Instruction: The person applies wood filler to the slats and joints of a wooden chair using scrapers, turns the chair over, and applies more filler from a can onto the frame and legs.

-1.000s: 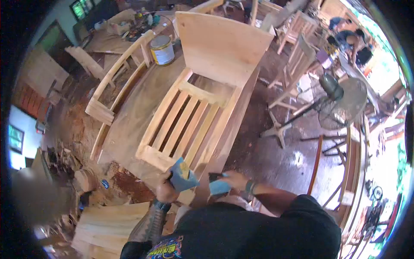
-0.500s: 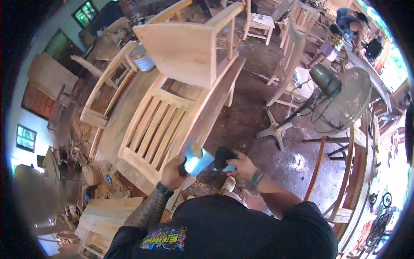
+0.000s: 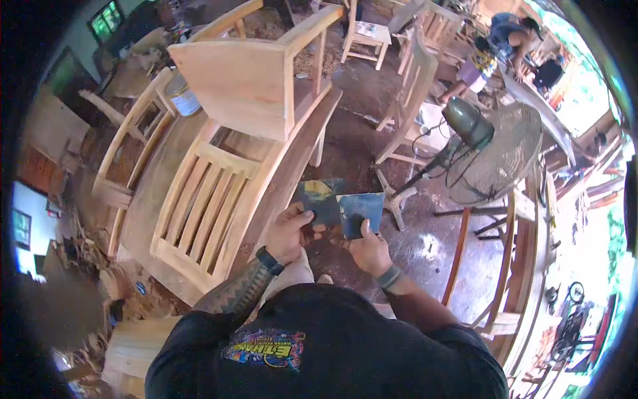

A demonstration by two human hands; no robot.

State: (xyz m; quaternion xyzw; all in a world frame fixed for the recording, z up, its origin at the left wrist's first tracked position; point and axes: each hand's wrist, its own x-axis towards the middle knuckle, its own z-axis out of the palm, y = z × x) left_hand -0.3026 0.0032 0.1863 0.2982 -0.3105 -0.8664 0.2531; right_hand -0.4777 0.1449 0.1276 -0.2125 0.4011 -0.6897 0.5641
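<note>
In my left hand point(image 3: 288, 234) is a thin, dark putty spreader point(image 3: 328, 207) with a yellowish smear of paste point(image 3: 318, 189) near its far edge. My right hand point(image 3: 371, 254) grips a second flat spreader point(image 3: 369, 207), blue-grey with a pale upper edge, the thumb pressed on its face. The two blades are side by side, close together; whether they touch I cannot tell. Ahead and to the left, an unpainted wooden chair lies on its back, its slatted backrest point(image 3: 203, 207) nearest me and its seat point(image 3: 236, 90) standing up. Neither hand is on the chair.
The chair lies on a wooden table point(image 3: 143, 206) beside a tin can point(image 3: 181, 96) and another chair frame point(image 3: 126, 159). A pedestal fan point(image 3: 492, 149) stands right of centre. More chairs point(image 3: 407, 93) stand behind it. Two people point(image 3: 508, 50) are at the far right.
My hands have risen and moved forward, away from my body. The left spreader no longer shows a bright glare, and the right one now shows its blue-grey face. The view has shifted rightward.
</note>
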